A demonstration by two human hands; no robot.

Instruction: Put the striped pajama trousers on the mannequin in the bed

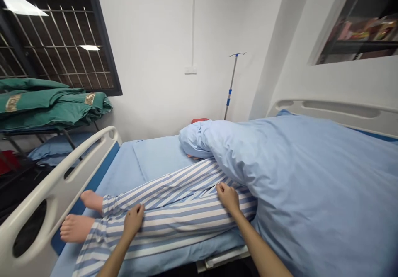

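Observation:
Blue-and-white striped trousers (189, 215) cover the legs of a figure lying on the bed; I cannot tell whether it is a person or a manikin. My left hand (133, 219) is closed on the trousers around the near lower leg, its fingers curled downward. Higher up, at the thigh, my right hand (228, 197) is also closed on the striped cloth, close to the edge of the blue quilt (298, 173). That quilt is folded back over the upper body and hides it. Two bare feet (77, 228) stick out of the trouser cuffs at the left.
A bed end board (59, 177) rises beyond the feet, and another headboard (342, 108) stands at the right. Behind the bed is an IV pole (231, 86). Green folded bedding (46, 105) lies on a rack at the left, below a barred window (59, 32).

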